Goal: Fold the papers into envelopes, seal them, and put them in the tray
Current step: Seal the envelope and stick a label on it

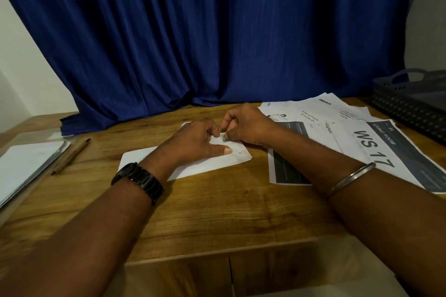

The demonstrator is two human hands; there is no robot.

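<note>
A folded white paper (207,164) lies flat on the wooden table in front of me. My left hand (195,140) rests on it, thumb pressed flat near its right end and forefinger curled at its upper edge. My right hand (243,125) pinches a small printed corner or flap of the same paper at its top right, fingertips close to the left forefinger. Several printed sheets (357,142), one reading "WS 17", lie spread to the right. The dark perforated tray (410,106) stands at the far right edge.
A pencil (71,155) lies at the left, beside a stack of white sheets in a clear folder (26,166). A blue curtain (217,31) hangs behind the table. The table's front edge runs close to my forearms.
</note>
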